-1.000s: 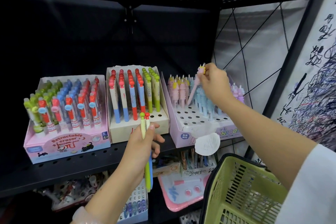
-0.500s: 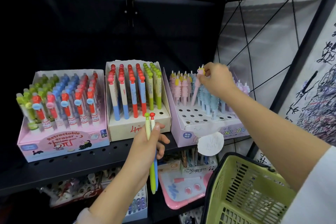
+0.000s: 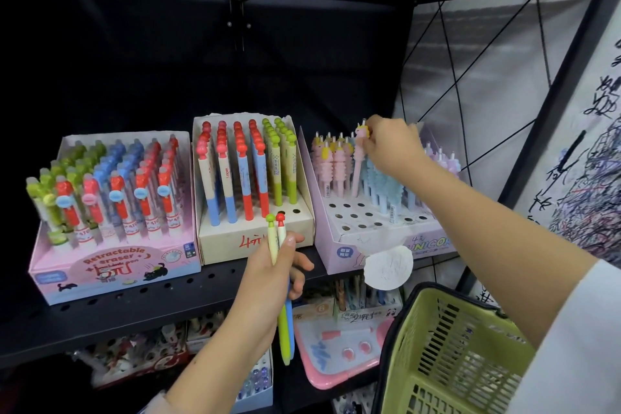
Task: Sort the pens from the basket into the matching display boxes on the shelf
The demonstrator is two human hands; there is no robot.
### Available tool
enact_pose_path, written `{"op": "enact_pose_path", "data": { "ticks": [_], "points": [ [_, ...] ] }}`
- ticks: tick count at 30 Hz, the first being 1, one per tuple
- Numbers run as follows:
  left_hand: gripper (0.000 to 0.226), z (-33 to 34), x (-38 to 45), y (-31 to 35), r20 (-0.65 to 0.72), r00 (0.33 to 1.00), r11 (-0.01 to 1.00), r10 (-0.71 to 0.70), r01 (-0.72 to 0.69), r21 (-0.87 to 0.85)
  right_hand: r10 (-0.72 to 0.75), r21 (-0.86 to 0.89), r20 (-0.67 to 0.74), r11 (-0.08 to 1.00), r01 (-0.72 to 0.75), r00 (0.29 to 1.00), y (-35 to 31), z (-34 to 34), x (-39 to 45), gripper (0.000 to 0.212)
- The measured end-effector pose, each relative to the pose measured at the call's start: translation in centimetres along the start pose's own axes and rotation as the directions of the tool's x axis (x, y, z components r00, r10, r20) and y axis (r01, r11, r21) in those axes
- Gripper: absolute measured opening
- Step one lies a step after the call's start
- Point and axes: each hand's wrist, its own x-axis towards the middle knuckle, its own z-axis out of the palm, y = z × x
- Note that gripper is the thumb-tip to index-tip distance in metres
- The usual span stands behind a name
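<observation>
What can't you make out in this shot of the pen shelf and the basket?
- Green basket, head view: its inside is cut off by the bottom edge, so any pens left cannot be seen.
- Pink unicorn pen: the tip is behind other pens, so whether it sits in a hole is unclear.
- Two pens in the left hand: the hand covers their middles.
- Lower shelf items: dark and blurred.

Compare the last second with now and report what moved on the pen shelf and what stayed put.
The right hand, pinching the pink unicorn-topped pen, has brought it down until its tip stands among the pink pens in the lilac unicorn display box; it still grips the top. The left hand keeps holding the green-capped and red-capped mushroom pens in front of the cream middle box. The boxes and the green plastic basket stayed put.
</observation>
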Motion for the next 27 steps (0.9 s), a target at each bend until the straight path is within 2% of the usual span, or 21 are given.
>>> {"op": "enact_pose_path", "data": {
  "ticks": [3,8,11,14,19,21,23,25,26,27],
  "points": [
    [0.020,-0.1,0.0,0.0,0.000,1.000,1.000,-0.003,0.003,-0.001,0.014,0.009,0.079,1.000,-0.015,0.997,-0.4,0.3,0.0,0.027],
    [0.021,-0.5,-0.2,-0.1,-0.018,1.000,1.000,-0.006,0.006,0.002,0.057,-0.125,0.095,0.991,-0.045,0.994,-0.1,0.7,0.3,0.036],
    [0.021,-0.9,-0.2,-0.1,-0.030,1.000,1.000,-0.007,0.007,0.001,0.100,-0.079,0.198,0.993,-0.086,0.975,0.0,0.7,0.5,0.032],
    [0.021,-1.1,-0.2,-0.1,-0.031,0.999,1.000,-0.010,0.010,0.006,0.093,-0.121,0.272,0.991,-0.062,0.958,0.1,0.7,0.6,0.029],
    [0.020,-1.0,-0.6,0.2,-0.025,1.000,1.000,-0.006,0.006,0.002,0.075,-0.149,0.251,0.988,-0.038,0.965,0.0,1.0,0.4,0.032],
    [0.020,-1.0,-0.7,0.4,-0.017,1.000,1.000,-0.004,0.004,0.000,0.049,-0.153,0.193,0.988,-0.020,0.980,-0.3,0.3,-0.1,0.037],
    [0.020,-1.0,-0.8,0.8,-0.001,1.000,1.000,-0.001,0.001,-0.002,-0.040,-0.080,-0.012,0.996,0.039,0.999,-1.1,-0.6,-1.3,0.035],
    [0.020,-0.9,-0.9,1.0,0.029,0.999,1.000,0.015,-0.016,0.010,-0.146,0.135,-0.177,0.976,0.171,0.973,-2.7,-1.3,-3.6,0.022],
    [0.020,-0.9,-0.9,1.2,0.045,0.999,0.999,0.027,-0.028,0.015,-0.192,0.273,-0.159,0.934,0.230,0.969,-3.7,-1.5,-5.0,0.017],
    [0.020,-0.8,-1.0,1.3,0.064,0.997,0.999,0.039,-0.040,0.019,-0.238,0.408,-0.069,0.879,0.246,0.969,-4.7,-1.5,-6.5,0.015]
  ]
}}
